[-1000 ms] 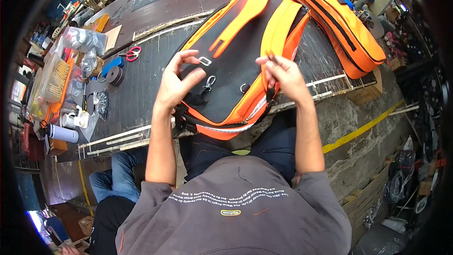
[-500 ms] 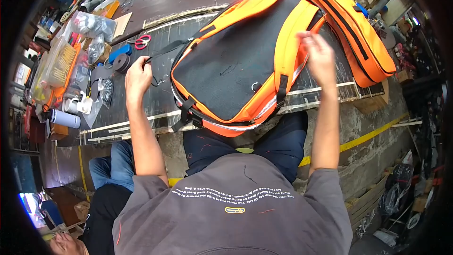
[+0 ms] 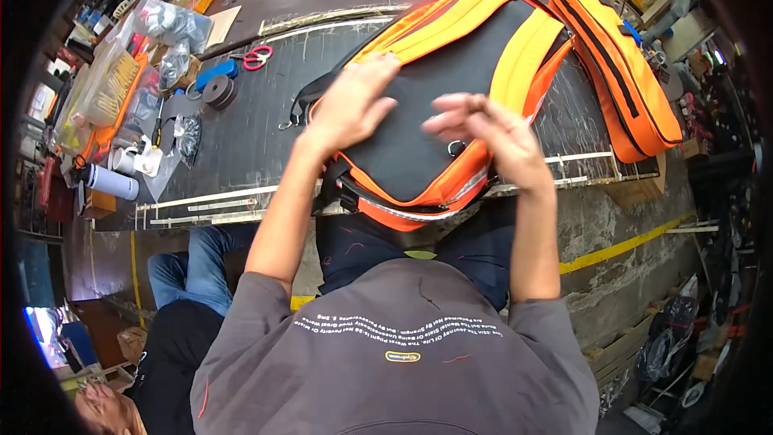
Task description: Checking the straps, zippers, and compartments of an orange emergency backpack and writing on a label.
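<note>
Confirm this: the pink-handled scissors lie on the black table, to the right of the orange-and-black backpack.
Wrong side: the head view shows the pink-handled scissors lying on the black table, to the left of the orange-and-black backpack.

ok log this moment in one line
left hand: at left shoulder strap; right hand: over back panel; orange backpack: straps up, on workbench; orange zippered bag: alongside

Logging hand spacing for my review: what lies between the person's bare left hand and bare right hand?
In the head view, only the black back panel of the orange-and-black fabric backpack shows between the left hand and the right hand.
</note>
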The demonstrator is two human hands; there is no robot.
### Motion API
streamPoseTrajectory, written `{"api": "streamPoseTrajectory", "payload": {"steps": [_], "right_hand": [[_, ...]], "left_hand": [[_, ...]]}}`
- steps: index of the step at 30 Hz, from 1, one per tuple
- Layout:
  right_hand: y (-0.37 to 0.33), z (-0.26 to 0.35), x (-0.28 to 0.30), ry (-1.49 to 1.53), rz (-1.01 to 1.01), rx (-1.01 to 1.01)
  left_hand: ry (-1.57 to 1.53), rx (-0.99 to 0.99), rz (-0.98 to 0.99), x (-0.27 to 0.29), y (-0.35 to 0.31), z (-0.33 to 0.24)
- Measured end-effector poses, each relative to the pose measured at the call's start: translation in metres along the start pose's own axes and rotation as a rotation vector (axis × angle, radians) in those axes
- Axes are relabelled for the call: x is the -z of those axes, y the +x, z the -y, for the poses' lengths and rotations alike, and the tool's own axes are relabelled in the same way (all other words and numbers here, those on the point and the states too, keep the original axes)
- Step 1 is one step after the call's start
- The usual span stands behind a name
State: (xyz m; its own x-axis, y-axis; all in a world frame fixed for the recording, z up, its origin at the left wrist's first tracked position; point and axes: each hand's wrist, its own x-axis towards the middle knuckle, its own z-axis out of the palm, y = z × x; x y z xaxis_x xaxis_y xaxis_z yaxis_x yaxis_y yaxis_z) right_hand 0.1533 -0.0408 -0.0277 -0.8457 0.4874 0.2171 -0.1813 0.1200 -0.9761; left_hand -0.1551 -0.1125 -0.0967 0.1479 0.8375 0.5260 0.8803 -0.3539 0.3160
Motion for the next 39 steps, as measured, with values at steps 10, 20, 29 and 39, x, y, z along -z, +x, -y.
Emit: {"api": "streamPoseTrajectory", "payload": {"steps": [10,20,29,39], "right_hand": [[-0.064,-0.069,-0.041,-0.478,-0.904,-0.117],[-0.047,-0.092,0.003,-0.452,-0.717,-0.09],[-0.04,-0.027,0.101,-0.929,-0.872,-0.062],[0.057,-0.039,-0.068,-1.447,0.151,0.127]], "left_hand": [[-0.301,-0.137,0.46,-0.029,-0.027,-0.096],[0.634,0.864,-0.156,0.023,-0.047,0.049],[0.02,0.461,-0.223,-0.028,-0.048,0.033],[-0.665,0.758,-0.306,0.025,-0.037,0.069]]}}
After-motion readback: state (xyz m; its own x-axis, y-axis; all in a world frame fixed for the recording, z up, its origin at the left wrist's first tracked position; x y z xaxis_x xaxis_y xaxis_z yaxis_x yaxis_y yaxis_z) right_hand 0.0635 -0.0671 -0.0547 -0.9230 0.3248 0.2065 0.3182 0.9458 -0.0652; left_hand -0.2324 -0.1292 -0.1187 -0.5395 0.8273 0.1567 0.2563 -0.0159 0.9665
